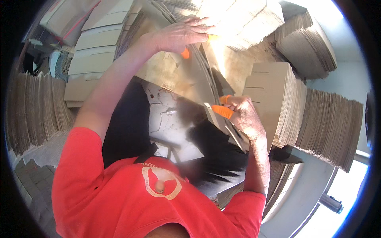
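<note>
A few cardboard sheets [201,77] stand on edge, running aslant from the top middle down toward my right knee. My left hand [180,35] reaches over their far part, fingers stretched out and thumb apart on the near side; orange finger covers show on the thumb and one finger. Lower down, my right hand [247,119] grips the near end of the sheets between thumb and fingers, which also wear orange covers. The sheets blur a little toward the far end. Beneath them is a tan work surface [156,69].
Cardboard stacks surround me: one [266,91] right beside my right hand, others at far right [305,43] and right [329,123], a sunlit one [246,20] ahead. On the left are a row of stacked pieces [95,61] and an upright bundle [37,107].
</note>
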`<action>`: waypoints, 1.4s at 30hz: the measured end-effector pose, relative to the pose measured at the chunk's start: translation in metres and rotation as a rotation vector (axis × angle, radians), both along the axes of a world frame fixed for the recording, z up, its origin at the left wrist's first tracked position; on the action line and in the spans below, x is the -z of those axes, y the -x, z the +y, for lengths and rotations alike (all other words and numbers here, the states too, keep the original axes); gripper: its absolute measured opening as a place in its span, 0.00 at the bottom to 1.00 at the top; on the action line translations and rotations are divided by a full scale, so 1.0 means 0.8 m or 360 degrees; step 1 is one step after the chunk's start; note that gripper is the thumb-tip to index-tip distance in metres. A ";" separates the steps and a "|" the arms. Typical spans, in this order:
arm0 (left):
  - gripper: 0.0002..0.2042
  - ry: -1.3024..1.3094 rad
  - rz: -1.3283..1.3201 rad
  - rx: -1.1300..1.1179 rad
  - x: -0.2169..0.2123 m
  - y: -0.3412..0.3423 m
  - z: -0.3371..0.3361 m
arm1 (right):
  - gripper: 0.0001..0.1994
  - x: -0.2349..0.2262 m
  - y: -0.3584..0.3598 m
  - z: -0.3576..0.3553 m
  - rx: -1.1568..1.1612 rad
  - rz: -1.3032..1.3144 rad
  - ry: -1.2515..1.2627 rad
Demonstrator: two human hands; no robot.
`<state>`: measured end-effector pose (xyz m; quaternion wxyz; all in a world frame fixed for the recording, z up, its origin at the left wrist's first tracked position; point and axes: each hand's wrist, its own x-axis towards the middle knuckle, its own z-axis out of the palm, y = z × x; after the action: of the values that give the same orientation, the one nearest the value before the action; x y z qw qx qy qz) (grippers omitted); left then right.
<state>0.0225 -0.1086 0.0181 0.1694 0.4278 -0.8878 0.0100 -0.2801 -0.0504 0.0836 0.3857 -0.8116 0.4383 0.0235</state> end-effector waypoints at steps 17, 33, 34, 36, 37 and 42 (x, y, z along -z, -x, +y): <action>0.15 -0.0770 0.0606 -0.0205 -0.021 -0.055 -0.009 | 0.12 0.039 0.257 -0.024 0.0753 0.0383 0.1248; 0.20 0.1040 -0.0746 -0.1872 -0.273 -0.178 -0.023 | 0.08 0.016 0.199 -0.105 0.1054 0.0663 0.1502; 0.24 0.0734 -0.0688 -0.1921 -0.251 -0.161 -0.037 | 0.07 0.012 0.199 -0.106 0.1147 0.0631 0.1429; 0.13 0.0467 -0.0742 -0.1747 -0.188 -0.158 -0.042 | 0.07 0.003 0.201 -0.097 0.1242 0.0564 0.1414; 0.08 0.0350 -0.0773 -0.1664 -0.160 -0.164 -0.042 | 0.08 0.000 0.207 -0.095 0.1289 0.0512 0.1412; 0.15 -0.0285 -0.0625 -0.2034 0.003 -0.252 -0.023 | 0.09 -0.014 0.228 -0.065 0.1381 -0.0658 0.1532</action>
<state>0.2238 -0.1270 0.0155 -0.0705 0.8717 -0.4718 0.1122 -0.4623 -0.1022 0.0945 0.0319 -0.6312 0.6032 -0.4866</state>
